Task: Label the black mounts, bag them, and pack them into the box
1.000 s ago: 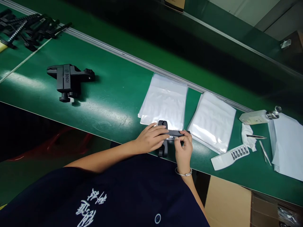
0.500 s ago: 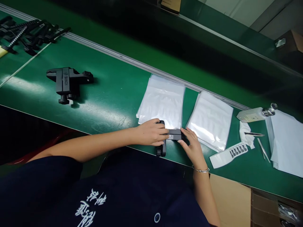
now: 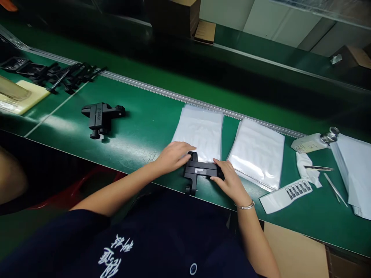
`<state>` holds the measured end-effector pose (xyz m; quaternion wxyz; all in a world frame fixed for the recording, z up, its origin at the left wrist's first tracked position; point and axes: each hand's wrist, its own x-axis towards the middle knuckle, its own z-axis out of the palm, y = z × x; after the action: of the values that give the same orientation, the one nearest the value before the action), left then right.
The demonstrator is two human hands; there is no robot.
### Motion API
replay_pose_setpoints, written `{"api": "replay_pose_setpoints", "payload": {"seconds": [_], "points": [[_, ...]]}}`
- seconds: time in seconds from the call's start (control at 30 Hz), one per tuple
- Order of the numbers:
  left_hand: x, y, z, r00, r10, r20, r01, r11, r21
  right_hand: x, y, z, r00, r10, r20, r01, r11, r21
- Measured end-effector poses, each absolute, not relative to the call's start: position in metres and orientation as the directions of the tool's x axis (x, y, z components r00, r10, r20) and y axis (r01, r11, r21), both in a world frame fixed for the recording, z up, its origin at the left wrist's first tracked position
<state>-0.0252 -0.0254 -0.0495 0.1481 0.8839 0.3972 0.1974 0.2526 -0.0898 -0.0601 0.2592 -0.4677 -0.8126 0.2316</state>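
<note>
A black plastic clamp mount [image 3: 204,169] with a small pale label on its upper side lies near the front edge of the green bench. My right hand [image 3: 231,181] grips its right end between thumb and fingers. My left hand [image 3: 175,155] is at the mount's upper left arm, fingers stretched out and thumb apart; whether the thumb touches it I cannot tell. Behind the mount lies a stack of clear plastic bags [image 3: 199,129]. A similar black clamp mount [image 3: 100,117], marked BOSCH, rests farther left.
A second bag stack [image 3: 256,154] lies to the right. Beyond it are a label strip [image 3: 285,196], a white bottle [image 3: 310,143], a crumpled tissue [image 3: 304,166], tweezers [image 3: 336,189] and white sheets [image 3: 356,170]. Several black parts [image 3: 63,77] crowd the far left beside a yellowish block [image 3: 31,96].
My left hand has come off the middle of the mount and moved left, uncovering the label. The right hand still grips the right end. The camera view has shifted, showing more at the left.
</note>
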Motion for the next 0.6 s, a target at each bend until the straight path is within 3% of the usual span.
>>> {"api": "replay_pose_setpoints", "payload": {"seconds": [0.07,0.13,0.27,0.37,0.5,0.6], "points": [[-0.027,-0.016,-0.058,0.502,0.843,0.194,0.707,-0.529,0.469,0.251,-0.097,-0.052,-0.426,0.844,0.327,0.613,0.535,-0.581],[-0.028,-0.011,-0.067,0.528,0.844,0.098,0.733,-0.510,0.450,0.253,-0.108,-0.044,-0.373,0.809,0.454,0.626,0.580,-0.521],[-0.020,-0.013,-0.079,0.634,0.773,0.008,0.717,-0.591,0.370,0.261,-0.124,-0.033,-0.213,0.777,0.593,0.701,0.544,-0.461],[-0.010,-0.020,-0.080,0.695,0.719,0.025,0.670,-0.659,0.342,0.264,-0.129,-0.027,-0.110,0.772,0.626,0.705,0.505,-0.498],[-0.004,-0.025,-0.077,0.702,0.708,0.070,0.642,-0.673,0.368,0.259,-0.133,-0.020,0.054,0.823,0.566,0.616,0.419,-0.668],[-0.007,-0.026,-0.082,0.688,0.721,0.084,0.657,-0.668,0.349,0.250,-0.131,-0.017,0.255,0.910,0.327,0.445,0.190,-0.875]]}}
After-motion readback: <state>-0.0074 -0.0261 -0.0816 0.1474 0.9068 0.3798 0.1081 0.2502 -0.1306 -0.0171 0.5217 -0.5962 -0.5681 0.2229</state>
